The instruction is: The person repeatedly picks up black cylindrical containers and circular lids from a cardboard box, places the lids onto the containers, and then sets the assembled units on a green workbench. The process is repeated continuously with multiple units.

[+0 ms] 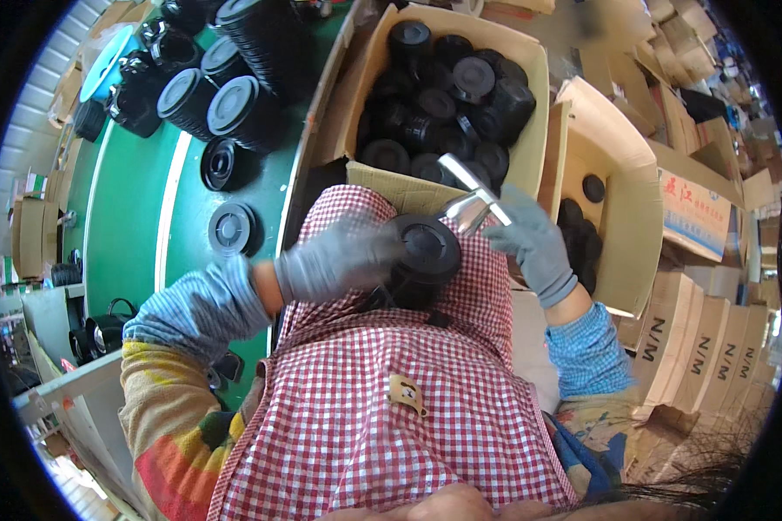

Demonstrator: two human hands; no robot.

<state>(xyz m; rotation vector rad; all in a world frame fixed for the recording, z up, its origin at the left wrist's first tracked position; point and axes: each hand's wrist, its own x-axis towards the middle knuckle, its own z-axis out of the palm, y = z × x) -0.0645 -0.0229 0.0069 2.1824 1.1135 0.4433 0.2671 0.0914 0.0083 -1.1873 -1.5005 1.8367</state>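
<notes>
On my lap rests a black round plastic part (pixel 427 248) with a ringed disc top, its lower body dark. My gloved left hand (pixel 343 260) is at the part's left side, smeared by motion, so whether its fingers grip cannot be told. My gloved right hand (pixel 530 243) is closed on a silver metal tool with a long flat bar (pixel 473 187), held tilted just above and to the right of the black part. A shiny bent piece (pixel 467 211) shows below the bar; how it joins on is unclear.
Ahead, a cardboard box (pixel 378 182) holds many black round parts. To its right stands another open box (pixel 630 217) with a few more. On the green table (pixel 130 234) at left are stacked black discs (pixel 243 104) and a single disc (pixel 232 228). Cartons (pixel 699 339) line the right.
</notes>
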